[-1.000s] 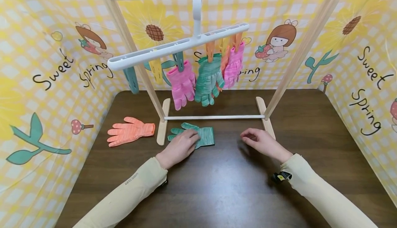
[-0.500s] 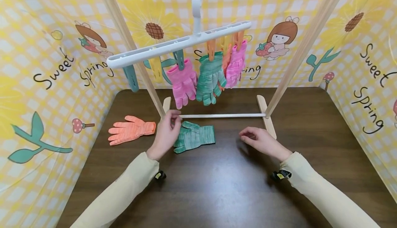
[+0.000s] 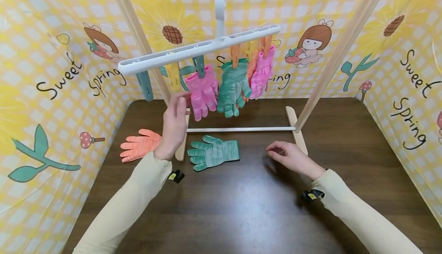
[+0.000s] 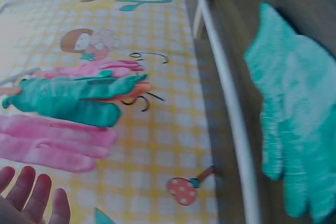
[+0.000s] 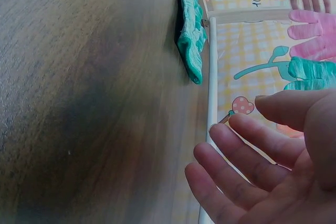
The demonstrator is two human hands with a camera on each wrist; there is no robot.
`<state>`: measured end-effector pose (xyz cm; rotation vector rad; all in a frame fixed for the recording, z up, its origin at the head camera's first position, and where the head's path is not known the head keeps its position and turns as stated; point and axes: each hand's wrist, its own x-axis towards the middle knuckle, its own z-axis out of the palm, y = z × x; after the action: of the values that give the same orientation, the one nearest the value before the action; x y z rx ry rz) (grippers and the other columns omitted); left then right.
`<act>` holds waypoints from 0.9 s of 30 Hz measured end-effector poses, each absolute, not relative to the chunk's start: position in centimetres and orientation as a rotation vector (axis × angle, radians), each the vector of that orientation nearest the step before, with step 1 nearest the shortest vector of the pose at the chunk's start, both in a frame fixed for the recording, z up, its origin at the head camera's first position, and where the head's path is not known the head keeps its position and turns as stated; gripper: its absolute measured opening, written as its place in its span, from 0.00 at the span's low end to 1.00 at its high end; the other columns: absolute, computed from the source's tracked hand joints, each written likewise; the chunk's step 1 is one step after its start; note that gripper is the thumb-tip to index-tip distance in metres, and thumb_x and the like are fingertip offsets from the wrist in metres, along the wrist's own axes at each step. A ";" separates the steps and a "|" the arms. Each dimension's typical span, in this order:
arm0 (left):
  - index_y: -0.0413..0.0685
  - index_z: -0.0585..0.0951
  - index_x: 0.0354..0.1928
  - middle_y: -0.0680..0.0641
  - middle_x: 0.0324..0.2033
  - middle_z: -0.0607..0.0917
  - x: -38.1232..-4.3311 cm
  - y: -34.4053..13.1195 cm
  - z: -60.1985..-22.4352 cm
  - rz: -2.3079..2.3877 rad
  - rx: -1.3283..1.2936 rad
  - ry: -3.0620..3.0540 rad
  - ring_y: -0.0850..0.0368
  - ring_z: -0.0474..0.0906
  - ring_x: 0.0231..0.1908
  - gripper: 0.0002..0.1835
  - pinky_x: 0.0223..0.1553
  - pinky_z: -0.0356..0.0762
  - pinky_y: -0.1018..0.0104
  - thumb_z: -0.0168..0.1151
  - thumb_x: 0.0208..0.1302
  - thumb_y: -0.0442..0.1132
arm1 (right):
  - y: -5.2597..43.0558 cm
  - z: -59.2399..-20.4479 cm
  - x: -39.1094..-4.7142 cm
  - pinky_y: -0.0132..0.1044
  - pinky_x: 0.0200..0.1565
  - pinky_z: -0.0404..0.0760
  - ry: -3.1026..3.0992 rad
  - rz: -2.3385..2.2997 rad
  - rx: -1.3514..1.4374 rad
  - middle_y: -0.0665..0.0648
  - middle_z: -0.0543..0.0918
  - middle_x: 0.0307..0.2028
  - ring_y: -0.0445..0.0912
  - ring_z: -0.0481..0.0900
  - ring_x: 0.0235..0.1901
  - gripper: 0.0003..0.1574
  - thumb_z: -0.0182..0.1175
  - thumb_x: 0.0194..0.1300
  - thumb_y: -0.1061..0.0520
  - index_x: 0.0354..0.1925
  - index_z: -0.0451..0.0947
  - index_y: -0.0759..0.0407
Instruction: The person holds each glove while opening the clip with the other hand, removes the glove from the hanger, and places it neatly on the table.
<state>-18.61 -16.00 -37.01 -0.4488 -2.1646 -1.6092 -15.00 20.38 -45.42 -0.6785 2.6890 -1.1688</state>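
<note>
My left hand (image 3: 174, 123) is raised beside the left pink glove (image 3: 203, 96), holding nothing; its fingers show loosely extended in the left wrist view. That glove hangs from a teal clothespin (image 3: 198, 66) on a grey hanger (image 3: 172, 51). Just above the hand hangs a yellow clothespin (image 3: 173, 76) with no glove in it. Flat on the table below lies a green glove (image 3: 215, 152). An orange glove (image 3: 139, 145) is left of it, its cuff hidden behind my left hand. My right hand (image 3: 290, 156) hovers over the table at right, fingers relaxed around nothing.
A second green glove (image 3: 232, 87), another pink glove (image 3: 263, 73) and a partly hidden orange glove hang farther along the hanger. A teal clothespin (image 3: 145, 86) hangs at its left end. The wooden rack's posts (image 3: 340, 58) and low white bar (image 3: 241, 130) frame the area.
My left hand has left the green glove on the table and risen up and left toward the hanging clothespins. The green glove now lies fully uncovered. My right hand stays in place.
</note>
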 end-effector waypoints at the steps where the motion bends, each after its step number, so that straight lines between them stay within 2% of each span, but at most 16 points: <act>1: 0.37 0.73 0.66 0.40 0.57 0.82 -18.7 -15.8 -36.7 -1.619 -0.445 -2.160 0.51 0.79 0.52 0.28 0.51 0.75 0.60 0.45 0.84 0.55 | 20.4 -45.4 -15.0 0.50 0.50 0.84 2.686 -1.181 -0.676 0.57 0.89 0.43 0.52 0.86 0.46 0.11 0.63 0.73 0.62 0.50 0.83 0.65; 4: 0.39 0.74 0.67 0.41 0.56 0.81 -19.0 -15.2 -36.0 -1.638 -0.442 -2.153 0.54 0.78 0.50 0.25 0.52 0.74 0.63 0.56 0.79 0.49 | 20.3 -45.5 -15.0 0.50 0.50 0.84 2.677 -1.216 -0.672 0.58 0.88 0.44 0.53 0.86 0.47 0.13 0.62 0.74 0.62 0.53 0.81 0.67; 8: 0.40 0.77 0.64 0.40 0.49 0.82 -19.3 -14.5 -35.4 -1.640 -0.438 -2.140 0.55 0.78 0.44 0.20 0.48 0.76 0.63 0.62 0.75 0.40 | 20.2 -45.4 -15.0 0.50 0.50 0.84 2.670 -1.231 -0.672 0.59 0.88 0.45 0.54 0.86 0.47 0.14 0.62 0.74 0.62 0.54 0.80 0.68; 13: 0.37 0.80 0.59 0.39 0.43 0.85 -19.6 -14.1 -35.1 -1.617 -0.436 -2.123 0.55 0.78 0.40 0.16 0.43 0.77 0.63 0.64 0.74 0.38 | 20.0 -45.5 -15.0 0.49 0.50 0.84 2.673 -1.224 -0.670 0.59 0.88 0.45 0.54 0.86 0.47 0.14 0.62 0.74 0.62 0.53 0.81 0.68; 20: 0.36 0.83 0.56 0.39 0.40 0.85 -19.6 -14.3 -35.0 -1.595 -0.429 -2.123 0.56 0.79 0.38 0.15 0.43 0.77 0.66 0.62 0.75 0.39 | 19.6 -45.5 -15.2 0.47 0.50 0.83 2.683 -1.255 -0.672 0.61 0.88 0.46 0.54 0.85 0.48 0.15 0.61 0.75 0.63 0.55 0.80 0.69; 27: 0.36 0.82 0.56 0.39 0.42 0.85 -19.4 -14.5 -35.1 -1.602 -0.424 -2.128 0.54 0.80 0.40 0.16 0.45 0.79 0.60 0.61 0.76 0.41 | 17.6 -43.8 -15.9 0.52 0.52 0.83 2.718 -1.352 -0.689 0.62 0.88 0.50 0.55 0.86 0.50 0.16 0.62 0.74 0.62 0.58 0.80 0.65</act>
<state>-19.38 -14.48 -35.09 -0.4242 -2.1283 -1.6015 -15.91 17.56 -43.81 -0.6890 2.7176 -1.3519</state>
